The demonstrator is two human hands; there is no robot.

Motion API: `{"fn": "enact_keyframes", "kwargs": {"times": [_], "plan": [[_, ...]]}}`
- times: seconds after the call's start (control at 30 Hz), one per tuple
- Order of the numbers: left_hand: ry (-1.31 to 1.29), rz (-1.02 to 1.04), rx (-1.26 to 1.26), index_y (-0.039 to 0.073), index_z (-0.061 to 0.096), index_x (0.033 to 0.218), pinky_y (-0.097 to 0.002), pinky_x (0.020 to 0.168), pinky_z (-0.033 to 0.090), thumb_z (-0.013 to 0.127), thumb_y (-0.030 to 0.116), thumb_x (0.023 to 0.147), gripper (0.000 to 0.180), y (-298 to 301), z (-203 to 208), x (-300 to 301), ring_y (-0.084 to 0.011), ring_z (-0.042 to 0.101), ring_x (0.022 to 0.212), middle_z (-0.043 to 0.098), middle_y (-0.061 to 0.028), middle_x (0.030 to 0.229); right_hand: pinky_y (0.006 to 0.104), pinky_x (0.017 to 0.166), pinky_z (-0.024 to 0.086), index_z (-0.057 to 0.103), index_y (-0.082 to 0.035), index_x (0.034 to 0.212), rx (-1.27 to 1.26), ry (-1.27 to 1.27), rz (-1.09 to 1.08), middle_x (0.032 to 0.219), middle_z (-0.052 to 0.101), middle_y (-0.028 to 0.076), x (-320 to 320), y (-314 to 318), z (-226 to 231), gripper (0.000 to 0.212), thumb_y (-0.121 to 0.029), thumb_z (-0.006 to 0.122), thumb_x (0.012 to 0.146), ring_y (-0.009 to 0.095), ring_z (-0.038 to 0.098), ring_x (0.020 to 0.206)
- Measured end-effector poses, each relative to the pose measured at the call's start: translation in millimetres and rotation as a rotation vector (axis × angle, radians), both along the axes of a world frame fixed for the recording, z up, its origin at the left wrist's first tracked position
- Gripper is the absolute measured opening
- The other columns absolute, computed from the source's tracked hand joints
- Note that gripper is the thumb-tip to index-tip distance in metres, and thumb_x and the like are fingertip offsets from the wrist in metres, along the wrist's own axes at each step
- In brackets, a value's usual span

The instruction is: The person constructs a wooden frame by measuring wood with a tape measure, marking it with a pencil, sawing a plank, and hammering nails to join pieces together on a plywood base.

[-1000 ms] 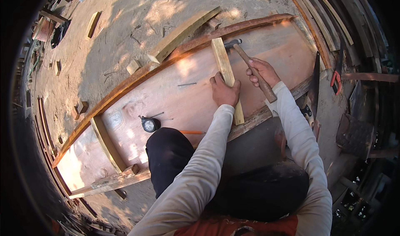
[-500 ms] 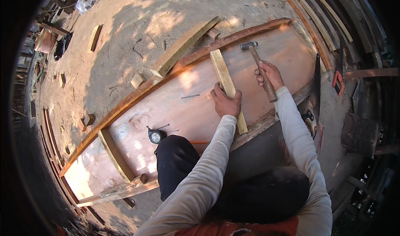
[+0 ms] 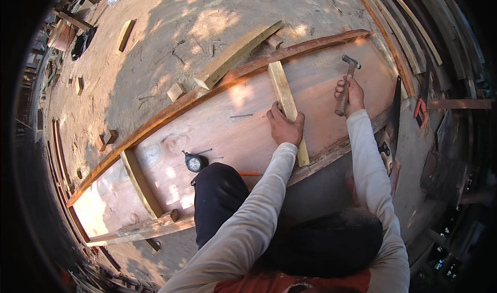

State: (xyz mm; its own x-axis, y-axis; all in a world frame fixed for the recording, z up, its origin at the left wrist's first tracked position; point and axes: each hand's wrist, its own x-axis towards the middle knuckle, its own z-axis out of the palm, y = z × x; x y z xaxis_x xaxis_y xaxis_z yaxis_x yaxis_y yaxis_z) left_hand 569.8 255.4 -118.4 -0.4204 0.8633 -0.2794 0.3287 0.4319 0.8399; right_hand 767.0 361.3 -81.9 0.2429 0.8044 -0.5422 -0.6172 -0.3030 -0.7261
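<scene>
1. Spanning the sandy ground, long reddish plywood panel [image 3: 217, 132] framed by a curved rim, one knee resting on it.
2. Lying outside the far rim, loose pale timber beam [image 3: 238, 54].
3. Crossing the panel from rim to rim, pale wooden batten [image 3: 283, 94].
4. Pressing flat on that batten, left hand [image 3: 284, 127], fingers spread open.
5. Raised above the panel, right hand [image 3: 350, 94], fist closed round a hammer [image 3: 346, 83], head uppermost.
6. Sitting beside the knee, round tape measure [image 3: 194, 162].
7. Lying loose left of the batten, single nail [image 3: 241, 116].
</scene>
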Motion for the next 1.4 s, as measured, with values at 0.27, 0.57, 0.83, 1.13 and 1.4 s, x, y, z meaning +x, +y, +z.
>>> {"fn": "enact_keyframes", "kwargs": {"times": [0.27,0.57,0.83,1.13,1.4], "plan": [[0.022,0.038,0.034,0.004,0.041,0.141,-0.0469,0.096,0.05,0.078,0.03,0.074,0.08,-8,-2,-6,-0.0372,0.059,0.114,0.049,-0.018,0.129,0.0319,0.042,0.045,0.048,-0.01,0.104,-0.116,-0.16,0.795,0.075,0.056,0.001,-51,-35,23,0.023,-0.031,0.055,0.103,0.012,0.052,0.049],[0.016,0.052,0.028,0.004,0.041,0.141,-0.0471,0.097,0.05,0.078,0.029,0.075,0.08,-8,-4,-9,-0.0376,0.058,0.114,0.048,-0.0182,0.129,0.0316,0.054,0.048,0.043,-0.009,0.105,-0.154,-0.012,0.921,0.074,0.054,0.004,-88,-51,13,0.024,-0.032,0.049,0.105,0.016,0.054,0.059],[0.037,0.036,0.028,0.002,0.039,0.142,-0.0471,0.097,0.049,0.079,0.031,0.076,0.083,-6,-6,-5,-0.0369,0.058,0.114,0.047,-0.0186,0.13,0.0306,0.043,0.042,0.049,-0.011,0.103,-0.084,0.02,-0.062,0.07,0.053,0.0,-73,-14,7,0.024,-0.035,0.052,0.104,0.012,0.048,0.046],[-0.002,0.054,0.029,0.002,0.039,0.142,-0.0479,0.099,0.049,0.078,0.028,0.074,0.082,-4,0,-5,-0.0379,0.056,0.119,0.046,-0.0193,0.132,0.0314,0.043,0.042,0.047,-0.013,0.1,-0.11,-0.059,0.148,0.07,0.053,0.001,-70,-10,16,0.023,-0.034,0.053,0.103,0.013,0.049,0.047],[0.019,0.058,0.018,0.01,0.04,0.142,-0.0491,0.099,0.049,0.078,0.028,0.074,0.08,-5,1,-6,-0.0395,0.055,0.12,0.046,-0.0187,0.134,0.0319,0.042,0.043,0.048,-0.011,0.099,-0.141,-0.039,0.586,0.068,0.052,0.002,-47,-17,15,0.019,-0.029,0.052,0.103,0.015,0.05,0.047]]}}
